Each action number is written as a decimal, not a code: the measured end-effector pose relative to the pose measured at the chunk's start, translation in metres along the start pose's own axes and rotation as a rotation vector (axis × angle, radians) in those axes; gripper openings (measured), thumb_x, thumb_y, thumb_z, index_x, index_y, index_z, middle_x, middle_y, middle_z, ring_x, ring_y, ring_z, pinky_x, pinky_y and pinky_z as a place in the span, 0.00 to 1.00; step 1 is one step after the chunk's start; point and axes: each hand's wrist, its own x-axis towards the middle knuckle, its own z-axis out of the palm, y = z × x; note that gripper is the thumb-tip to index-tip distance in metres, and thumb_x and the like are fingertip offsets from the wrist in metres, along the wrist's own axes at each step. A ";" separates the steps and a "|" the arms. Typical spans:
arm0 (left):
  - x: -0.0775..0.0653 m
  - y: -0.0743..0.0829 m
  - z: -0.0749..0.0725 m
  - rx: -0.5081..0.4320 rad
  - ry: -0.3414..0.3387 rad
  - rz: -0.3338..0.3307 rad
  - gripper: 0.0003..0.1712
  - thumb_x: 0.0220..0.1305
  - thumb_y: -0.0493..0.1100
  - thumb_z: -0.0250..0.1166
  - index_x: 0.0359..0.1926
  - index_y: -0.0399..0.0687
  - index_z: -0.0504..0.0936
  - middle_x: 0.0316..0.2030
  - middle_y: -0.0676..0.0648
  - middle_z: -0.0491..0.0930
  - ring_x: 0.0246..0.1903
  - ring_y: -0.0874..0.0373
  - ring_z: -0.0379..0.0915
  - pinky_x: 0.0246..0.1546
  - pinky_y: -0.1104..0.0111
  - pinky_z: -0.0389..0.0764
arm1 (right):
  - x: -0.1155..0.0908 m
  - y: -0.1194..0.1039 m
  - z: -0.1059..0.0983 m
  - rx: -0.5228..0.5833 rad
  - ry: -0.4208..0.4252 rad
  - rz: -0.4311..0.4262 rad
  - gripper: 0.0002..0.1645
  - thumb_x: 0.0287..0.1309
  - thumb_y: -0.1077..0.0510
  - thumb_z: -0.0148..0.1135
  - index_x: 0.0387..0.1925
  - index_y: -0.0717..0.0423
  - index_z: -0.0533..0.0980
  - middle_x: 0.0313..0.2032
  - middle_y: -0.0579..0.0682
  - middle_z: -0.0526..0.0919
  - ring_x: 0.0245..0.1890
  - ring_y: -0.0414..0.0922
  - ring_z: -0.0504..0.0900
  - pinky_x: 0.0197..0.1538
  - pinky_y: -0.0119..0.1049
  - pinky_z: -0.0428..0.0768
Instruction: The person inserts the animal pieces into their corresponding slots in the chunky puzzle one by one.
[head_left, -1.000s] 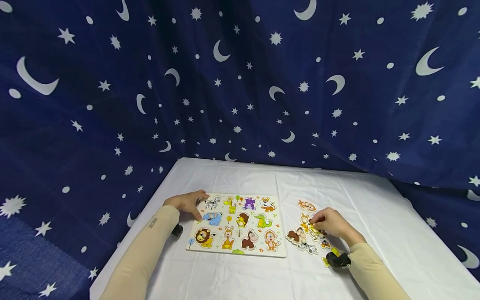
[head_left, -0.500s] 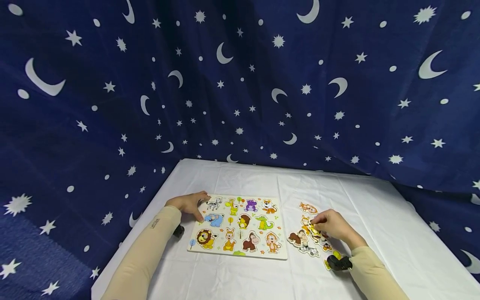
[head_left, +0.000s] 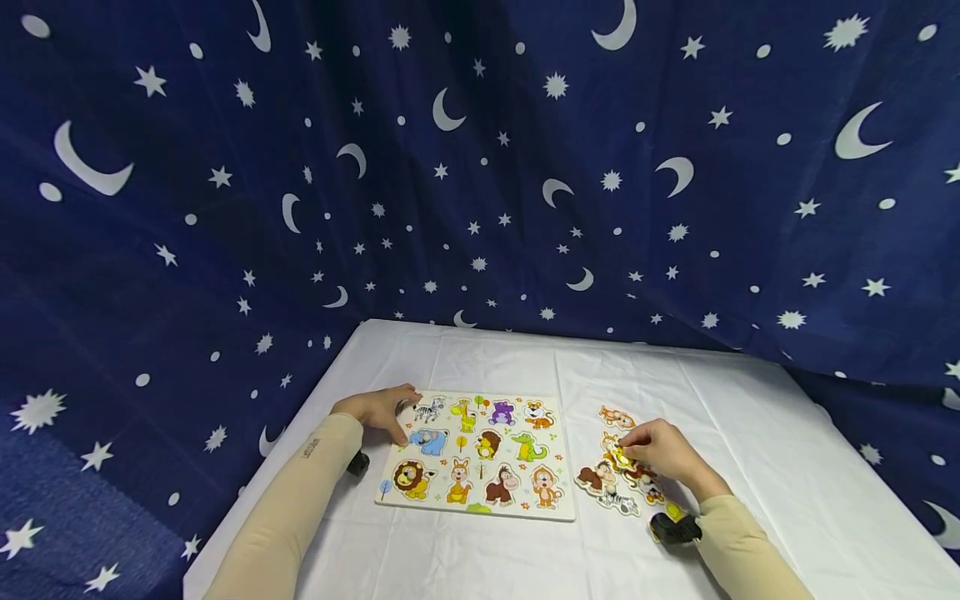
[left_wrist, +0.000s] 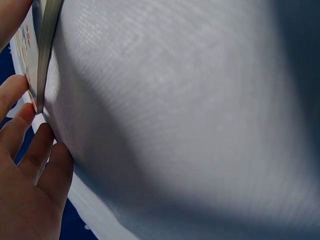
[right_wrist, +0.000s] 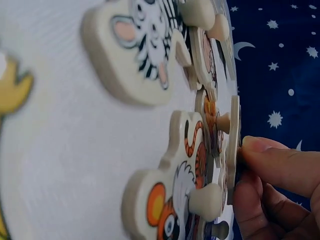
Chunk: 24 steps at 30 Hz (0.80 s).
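A wooden animal puzzle board [head_left: 477,454] lies flat on the table, printed with zebra, elephant, lion and other animals. My left hand [head_left: 380,410] rests at its upper left corner, thumb and fingers spread; in the left wrist view the fingers [left_wrist: 57,165] lie fairly straight by the board's edge. To the right of the board, my right hand [head_left: 663,448] pinches a yellowish knobbed puzzle piece [head_left: 622,457] between thumb and fingers. In the right wrist view that puzzle piece [right_wrist: 233,150] appears edge-on, raised over the pile; its animal is unclear. Near it lie a tiger piece [right_wrist: 172,195] and a zebra piece [right_wrist: 120,55].
The loose pieces overlap in a pile, including a gorilla piece [head_left: 592,477]. A monkey piece [head_left: 617,417] lies behind it. A yellow piece [head_left: 675,511] is partly hidden by the right wrist camera. Dark blue curtain [head_left: 480,167] hangs behind the white-covered table [head_left: 480,558].
My right hand has shifted the pinched piece slightly left over the pile, covering more of the kangaroo piece. The left hand stays at the board's corner. The head view has shifted slightly.
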 end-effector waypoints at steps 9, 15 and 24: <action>0.002 -0.002 0.001 0.011 0.011 -0.030 0.58 0.38 0.37 0.84 0.73 0.46 0.66 0.79 0.40 0.49 0.78 0.38 0.41 0.77 0.45 0.46 | 0.004 -0.006 0.008 0.020 0.006 -0.016 0.07 0.56 0.66 0.69 0.37 0.65 0.86 0.32 0.55 0.89 0.27 0.35 0.79 0.31 0.29 0.79; 0.002 -0.002 -0.001 0.019 0.009 -0.022 0.58 0.38 0.37 0.84 0.73 0.46 0.67 0.79 0.41 0.50 0.78 0.39 0.42 0.77 0.46 0.47 | 0.007 -0.013 0.010 0.041 0.010 -0.023 0.08 0.56 0.66 0.68 0.38 0.66 0.85 0.33 0.56 0.89 0.28 0.35 0.80 0.31 0.29 0.80; 0.004 -0.004 0.000 0.029 0.013 -0.010 0.58 0.38 0.38 0.84 0.73 0.47 0.67 0.78 0.41 0.51 0.78 0.39 0.43 0.77 0.45 0.48 | 0.010 -0.015 0.017 0.004 0.023 -0.049 0.07 0.56 0.65 0.69 0.36 0.63 0.87 0.33 0.54 0.89 0.29 0.33 0.78 0.33 0.28 0.78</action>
